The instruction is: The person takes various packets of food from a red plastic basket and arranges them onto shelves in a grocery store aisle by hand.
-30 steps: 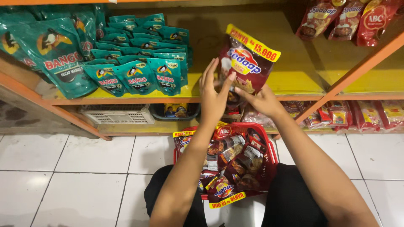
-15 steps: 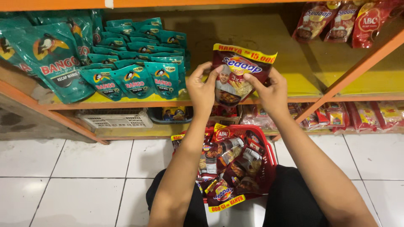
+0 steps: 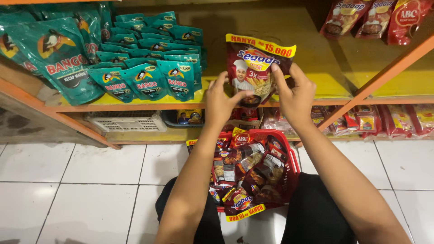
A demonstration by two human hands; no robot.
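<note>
A dark red plastic pouch with a yellow banner along its top (image 3: 259, 68) is held upright in front of the yellow shelf board (image 3: 316, 68) by both hands. The left hand (image 3: 221, 101) is closed on the pouch's lower left edge, thumb in front and fingers behind; the right hand (image 3: 296, 95) is clamped on its right side, fingers curled over the edge. The pouch is kept just above the orange front lip of the shelf, over a bare stretch of board, apart from the rows of teal stand-up sauce pouches (image 3: 144, 77) ranged to the left.

Below, between the knees, a red plastic shopping basket (image 3: 289, 153) is seen on the white tiled floor (image 3: 81, 180), filled with more dark red pouches of the same kind. A white slotted crate (image 3: 126, 121) is tucked on the lower shelf.

The step in hand is judged to be the placing of this pouch on the shelf. For that, the pouch would have to be lowered until its base is seated on the board, squared to face outward, and both grips released only once it is standing steadily.
</note>
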